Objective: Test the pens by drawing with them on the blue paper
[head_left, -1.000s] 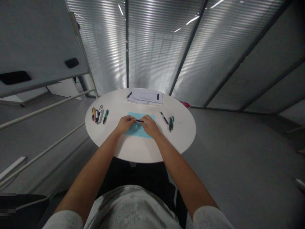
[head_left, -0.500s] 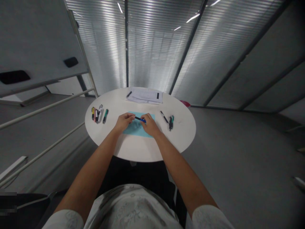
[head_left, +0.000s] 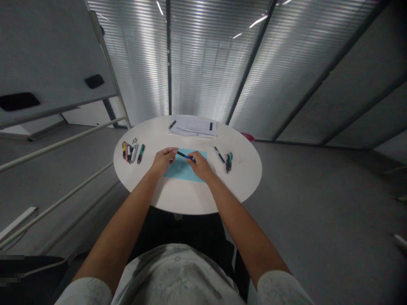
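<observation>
A slim black marker pen (head_left: pixel 184 155) with a blue end is held between my two hands above a light blue sheet of paper (head_left: pixel 178 171). My left hand (head_left: pixel 163 162) is closed on its left end, thumb and fingers pinching it. Around the blue end on the right, the fingers of my right hand (head_left: pixel 200 164) are curled. The pen slopes slightly down to the right. Both of its tips are partly hidden by my fingers.
On the round white table (head_left: pixel 187 203), several markers (head_left: pixel 129 151) and a green-and-black marker (head_left: pixel 140 154) lie left. Several pens (head_left: pixel 227 162) lie right. A stack of papers (head_left: pixel 192 127) with a dark pen (head_left: pixel 172 124) is at the back. A whiteboard frame (head_left: pixel 110 63) stands left.
My left hand has shifted slightly up and left, and more of the pen's dark length shows between my hands. My right hand stays nearly in place on the blue end.
</observation>
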A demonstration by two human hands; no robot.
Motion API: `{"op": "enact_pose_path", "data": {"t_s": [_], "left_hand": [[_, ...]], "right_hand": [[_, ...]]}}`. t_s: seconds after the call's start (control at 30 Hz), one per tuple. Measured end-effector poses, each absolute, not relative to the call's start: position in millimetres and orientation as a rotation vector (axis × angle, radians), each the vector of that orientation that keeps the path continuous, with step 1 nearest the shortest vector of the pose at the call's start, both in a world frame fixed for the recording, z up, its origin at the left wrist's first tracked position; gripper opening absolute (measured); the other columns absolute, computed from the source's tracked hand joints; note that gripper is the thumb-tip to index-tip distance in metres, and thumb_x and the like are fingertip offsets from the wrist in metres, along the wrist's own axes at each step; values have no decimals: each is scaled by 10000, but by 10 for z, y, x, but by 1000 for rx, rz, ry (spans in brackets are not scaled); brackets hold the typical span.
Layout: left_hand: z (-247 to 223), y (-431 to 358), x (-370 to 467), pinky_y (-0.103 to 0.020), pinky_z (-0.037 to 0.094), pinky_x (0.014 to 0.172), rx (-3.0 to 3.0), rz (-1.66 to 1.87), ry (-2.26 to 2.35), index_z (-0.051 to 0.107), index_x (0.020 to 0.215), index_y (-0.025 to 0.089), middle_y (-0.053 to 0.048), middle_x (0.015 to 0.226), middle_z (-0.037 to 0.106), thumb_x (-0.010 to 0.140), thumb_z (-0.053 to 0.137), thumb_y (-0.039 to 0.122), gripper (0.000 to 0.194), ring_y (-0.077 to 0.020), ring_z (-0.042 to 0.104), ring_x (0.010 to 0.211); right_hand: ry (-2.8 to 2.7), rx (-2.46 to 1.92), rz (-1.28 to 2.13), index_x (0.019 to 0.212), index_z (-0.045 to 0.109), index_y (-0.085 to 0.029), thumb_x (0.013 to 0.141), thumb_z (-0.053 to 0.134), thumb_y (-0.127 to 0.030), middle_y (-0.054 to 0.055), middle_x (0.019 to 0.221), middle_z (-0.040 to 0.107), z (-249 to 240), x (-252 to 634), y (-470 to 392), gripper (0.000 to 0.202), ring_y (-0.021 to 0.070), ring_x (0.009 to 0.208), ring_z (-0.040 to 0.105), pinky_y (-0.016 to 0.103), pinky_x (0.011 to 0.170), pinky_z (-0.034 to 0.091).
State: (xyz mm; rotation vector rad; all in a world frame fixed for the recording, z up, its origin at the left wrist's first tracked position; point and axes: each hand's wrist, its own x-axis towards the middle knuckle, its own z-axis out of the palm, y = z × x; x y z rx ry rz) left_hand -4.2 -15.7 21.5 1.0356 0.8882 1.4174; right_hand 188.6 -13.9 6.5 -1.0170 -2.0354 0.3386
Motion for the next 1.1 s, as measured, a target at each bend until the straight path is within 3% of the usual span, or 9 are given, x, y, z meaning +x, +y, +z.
{"op": "enact_pose_path", "data": {"t_s": [0.1,0.27,0.37,0.43,0.53,0.63,0.8,0.97,1.1], "left_hand": [[229,-163,-33,-242,387,583,1003,1418,875,728,867,150,21,616,542,580,834,339,359,-85,474,570],[253,-179,-23,-240,384,578,977,1420,863,727,871,143,22,616,538,571,840,318,366,-81,469,563],[267,-188,-25,-238,384,575,946,1427,861,722,872,143,25,607,527,562,847,334,385,-84,475,569],[267,-187,-30,-238,387,574,933,1425,860,719,872,144,24,607,525,559,852,345,395,-86,480,576],[252,-176,-38,-234,392,577,924,1427,851,719,872,147,21,615,526,558,856,348,397,-86,484,587],[242,-167,-44,-232,396,582,906,1438,843,720,875,151,22,621,523,563,858,349,394,-85,486,596],[257,-176,-45,-234,402,581,865,1443,831,715,856,155,15,670,536,537,872,322,393,-85,496,619],[249,-162,-58,-234,411,578,825,1455,817,715,864,166,16,703,528,534,877,307,394,-83,494,632],[229,-144,-71,-235,419,580,792,1466,808,709,857,169,7,728,543,529,882,294,391,-88,505,646]], "right_hand": [[-2032,-1046,350,1032,648,-235,986,419,-391,49,992,603,62,1898,-140,281,176,934,576,317,868,448],[-1953,-1039,384,1052,599,-207,895,575,-423,46,967,579,37,1891,-121,268,181,897,554,311,804,455],[-2014,-1013,401,903,617,-205,955,466,-414,44,906,575,28,1892,-100,263,176,884,543,317,836,435],[-2036,-1021,429,909,621,-210,982,402,-413,38,886,579,22,1895,-96,308,172,874,545,319,844,425],[-1974,-1049,482,1016,585,-213,935,496,-441,20,902,585,6,1892,-94,258,162,825,547,307,802,434],[-1943,-1034,466,950,571,-209,881,577,-453,18,903,575,-2,1888,-84,254,159,807,539,302,776,437],[-1996,-986,462,848,609,-214,962,421,-430,24,827,565,8,1890,-74,308,172,829,541,317,795,426],[-1857,-1079,522,976,593,-222,822,637,-410,11,908,608,-24,1875,-60,247,162,802,557,300,752,445],[-1930,-1024,535,835,602,-213,923,471,-421,25,840,623,-9,1891,-62,262,168,824,573,312,797,437]]}}
